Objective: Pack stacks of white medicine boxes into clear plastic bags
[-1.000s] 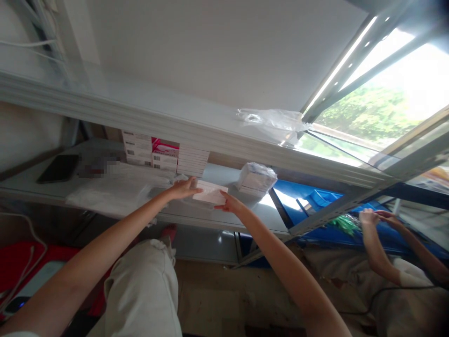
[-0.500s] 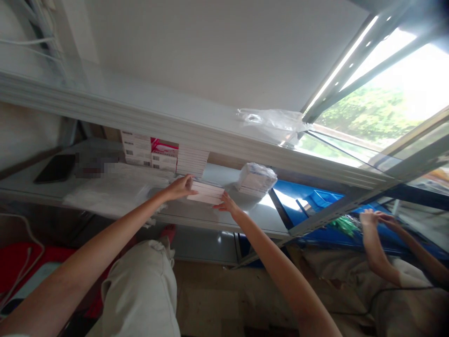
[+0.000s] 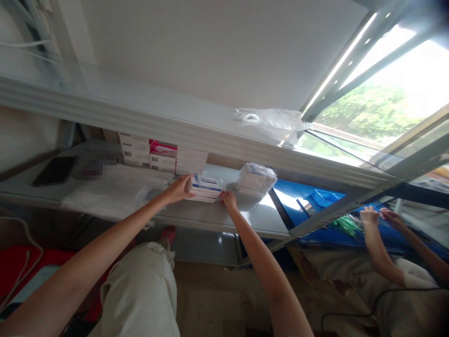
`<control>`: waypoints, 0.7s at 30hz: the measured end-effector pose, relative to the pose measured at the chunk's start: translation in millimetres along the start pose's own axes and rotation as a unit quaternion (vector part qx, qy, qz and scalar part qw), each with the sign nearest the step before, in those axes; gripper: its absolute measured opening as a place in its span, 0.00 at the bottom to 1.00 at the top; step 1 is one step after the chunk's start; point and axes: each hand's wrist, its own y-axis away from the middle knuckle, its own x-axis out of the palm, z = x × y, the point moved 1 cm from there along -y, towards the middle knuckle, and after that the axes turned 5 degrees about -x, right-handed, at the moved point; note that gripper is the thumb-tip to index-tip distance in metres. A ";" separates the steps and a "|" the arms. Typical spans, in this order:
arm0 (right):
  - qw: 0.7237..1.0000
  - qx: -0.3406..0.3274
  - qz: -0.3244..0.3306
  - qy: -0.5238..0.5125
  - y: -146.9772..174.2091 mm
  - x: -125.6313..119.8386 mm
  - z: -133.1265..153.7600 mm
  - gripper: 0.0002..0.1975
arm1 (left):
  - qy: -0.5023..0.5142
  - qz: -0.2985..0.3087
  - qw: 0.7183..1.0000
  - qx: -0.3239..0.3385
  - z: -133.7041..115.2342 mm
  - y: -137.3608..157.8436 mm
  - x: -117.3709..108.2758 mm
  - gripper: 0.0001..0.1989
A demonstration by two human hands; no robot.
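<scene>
A: Location of the box stack point(image 3: 202, 190)?
B: Between both hands, over the lower shelf point(image 3: 210, 214). Whether its base bears on that shelf, cannot tell. Blue print on top; seams along the near side suggest several boxes.

A: State of grip?
B: Left hand point(image 3: 181, 188): thumb and fingers spread around the left end, pinching the stack. Right hand point(image 3: 228, 200): fingers gathered at the right end, beside some clear film point(image 3: 221, 184). Pinching film or pressing cardboard, cannot tell.

A: Failure modes?
B: Judgement only. Firm hold appears at one end, so the layers could slide or fan apart if the left grip slackens. Film, if it is what the right fingers have, may tear or slip under a sharp tug.

A: Surroundings?
B: Wrapped package point(image 3: 257, 179) near the right hand; a rightward swing might knock it. Flat plastic bags point(image 3: 112, 191) lie by the left wrist; a low sleeve or forearm could drag them off the edge.
</scene>
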 end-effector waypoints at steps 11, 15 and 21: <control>0.999 0.022 0.013 -0.044 31.9 0.3 16.5 0.12 | 0.063 -0.022 0.998 0.003 18.2 -9.0 24.1 0.38; 0.999 0.016 -0.019 0.029 32.2 -12.7 28.8 0.10 | 0.070 -0.010 0.997 0.015 35.0 -9.0 33.3 0.45; 0.989 -0.049 -0.090 0.110 43.3 -9.9 49.0 0.22 | 0.115 0.002 0.991 -0.068 57.6 -2.6 39.6 0.45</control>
